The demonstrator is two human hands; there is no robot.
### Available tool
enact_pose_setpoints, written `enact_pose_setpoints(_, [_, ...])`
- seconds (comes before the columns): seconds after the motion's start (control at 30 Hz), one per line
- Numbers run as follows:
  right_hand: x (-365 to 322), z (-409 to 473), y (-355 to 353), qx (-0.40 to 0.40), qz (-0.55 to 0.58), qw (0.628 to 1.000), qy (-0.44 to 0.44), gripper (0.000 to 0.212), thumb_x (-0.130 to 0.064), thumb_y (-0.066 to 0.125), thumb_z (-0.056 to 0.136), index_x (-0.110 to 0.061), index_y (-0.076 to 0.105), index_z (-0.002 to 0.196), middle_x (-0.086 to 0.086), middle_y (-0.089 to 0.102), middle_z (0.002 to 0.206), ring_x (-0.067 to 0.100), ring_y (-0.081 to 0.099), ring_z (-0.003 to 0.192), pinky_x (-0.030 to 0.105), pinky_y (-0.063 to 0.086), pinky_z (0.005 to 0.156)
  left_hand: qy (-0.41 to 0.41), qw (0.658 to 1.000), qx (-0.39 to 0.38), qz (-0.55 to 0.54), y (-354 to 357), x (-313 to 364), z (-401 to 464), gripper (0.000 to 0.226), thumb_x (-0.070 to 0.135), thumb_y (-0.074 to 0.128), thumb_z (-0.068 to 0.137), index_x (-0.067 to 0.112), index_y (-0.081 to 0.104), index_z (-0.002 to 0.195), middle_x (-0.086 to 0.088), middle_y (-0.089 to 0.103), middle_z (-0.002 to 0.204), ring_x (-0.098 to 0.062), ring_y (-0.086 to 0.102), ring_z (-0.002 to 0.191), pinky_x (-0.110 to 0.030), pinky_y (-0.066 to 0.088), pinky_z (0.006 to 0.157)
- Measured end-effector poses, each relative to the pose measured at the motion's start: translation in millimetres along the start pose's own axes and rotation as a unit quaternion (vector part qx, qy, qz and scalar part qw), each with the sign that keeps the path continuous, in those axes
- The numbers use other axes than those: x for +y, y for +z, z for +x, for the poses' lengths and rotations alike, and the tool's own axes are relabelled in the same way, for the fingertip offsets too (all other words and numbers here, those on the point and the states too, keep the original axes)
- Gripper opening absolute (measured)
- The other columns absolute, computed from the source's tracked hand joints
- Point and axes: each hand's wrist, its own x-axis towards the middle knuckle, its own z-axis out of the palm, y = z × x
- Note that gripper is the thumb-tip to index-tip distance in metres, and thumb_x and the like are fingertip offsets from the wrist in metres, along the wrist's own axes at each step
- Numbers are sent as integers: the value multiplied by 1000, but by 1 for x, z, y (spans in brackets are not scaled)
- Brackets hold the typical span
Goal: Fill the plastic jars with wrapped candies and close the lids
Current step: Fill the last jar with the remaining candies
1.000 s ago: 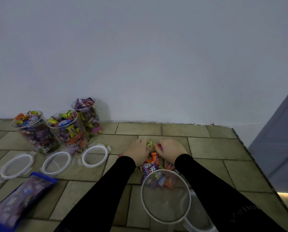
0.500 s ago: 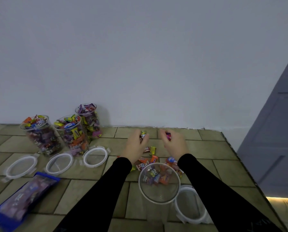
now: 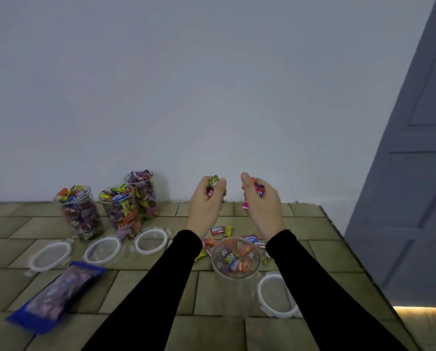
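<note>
Both hands raised above open jar [image 3: 235, 259], left hand [image 3: 206, 201] and right hand [image 3: 260, 201] each gripping wrapped candies [image 3: 213, 184]

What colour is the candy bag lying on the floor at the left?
The candy bag is blue-edged with a clear purplish middle; the head view, the only one, shows it.

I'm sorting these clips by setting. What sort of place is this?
Probably a room in a home, with the work done at floor level: tile-patterned floor, plain white wall, grey panelled door.
</note>
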Motion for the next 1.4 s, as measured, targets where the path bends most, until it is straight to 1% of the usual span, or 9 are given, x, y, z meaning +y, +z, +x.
enact_pose_setpoints(0.1, [-9, -16, -1, 0, 26, 1000, -1, 51, -44, 55, 93, 5, 53, 79, 2, 42, 59, 10, 41, 53, 19, 45, 54, 6, 999, -1, -38, 1, 15, -14, 16, 31, 54, 97, 18, 54, 88, 10, 55, 67, -10, 49, 61, -25, 41, 57])
enact_pose_setpoints(0.3, [-12, -44, -2, 41, 38, 998, -3, 40, -41, 56, 93, -15, 47, 65, -3, 42, 54, 3, 41, 46, 12, 37, 48, 5, 997, -25, -69, 0, 21, -51, 21, 31, 52, 98, 18, 50, 81, 5, 45, 63, -9, 42, 56, -27, 36, 54])
enact_pose_setpoints(0.37, [-9, -51, 2, 58, 44, 997, -3, 40, -40, 56, 94, -16, 46, 64, -4, 41, 53, 6, 40, 48, 16, 38, 50, 5, 997, -26, -69, 1, 20, -61, 23, 29, 52, 99, 17, 48, 80, 1, 43, 66, -11, 42, 58, -29, 37, 56])
enact_pose_setpoints(0.47, [-5, -57, 8, 66, 59, 996, 20, 36, -42, 55, 93, -17, 51, 68, -10, 46, 50, 9, 45, 52, 38, 50, 60, 8, 998, -16, -66, 4, 22, -71, 23, 26, 51, 99, 16, 49, 78, 1, 44, 67, -11, 42, 59, -26, 38, 56])
enact_pose_setpoints(0.57, [-3, -58, 9, 81, 55, 995, 26, 32, -44, 56, 93, -20, 54, 71, -12, 50, 52, 9, 49, 55, 42, 54, 67, 14, 998, -9, -60, 4, 24, -75, 26, 23, 51, 100, 17, 47, 74, 6, 43, 64, -6, 41, 56, -18, 38, 53])
enact_pose_setpoints(0.8, [0, -56, 8, 67, 43, 996, 44, 24, -38, 50, 97, -18, 57, 86, -8, 54, 69, 7, 52, 61, 26, 47, 62, 8, 998, -5, -69, 6, 26, -80, 27, 18, 52, 99, 12, 45, 73, 8, 42, 60, -7, 43, 54, -19, 42, 50])
enact_pose_setpoints(1.0, [2, -56, 7, 69, 68, 993, 60, 25, -41, 51, 96, -18, 56, 88, -8, 53, 69, 11, 54, 61, 27, 51, 59, 19, 997, 6, -77, 5, 24, -81, 31, 14, 56, 96, 16, 47, 67, 13, 41, 58, -3, 40, 55, -14, 38, 53])
enact_pose_setpoints(1.23, [0, -58, 4, 79, 72, 993, 45, 27, -38, 50, 97, -14, 54, 86, -9, 50, 66, -2, 47, 52, 8, 37, 50, 16, 992, -24, -121, -1, 18, -80, 20, 15, 59, 80, 15, 58, 60, -11, 58, 64, -24, 55, 65, -30, 46, 66])
enact_pose_setpoints(1.4, [1, -57, 5, 80, 63, 993, 53, 28, -44, 51, 95, -20, 55, 82, -10, 51, 65, 9, 51, 60, 16, 42, 59, 26, 989, -49, -135, -3, 15, -79, 4, 7, 58, 73, 6, 57, 76, -15, 58, 66, -24, 58, 63, -25, 49, 62])
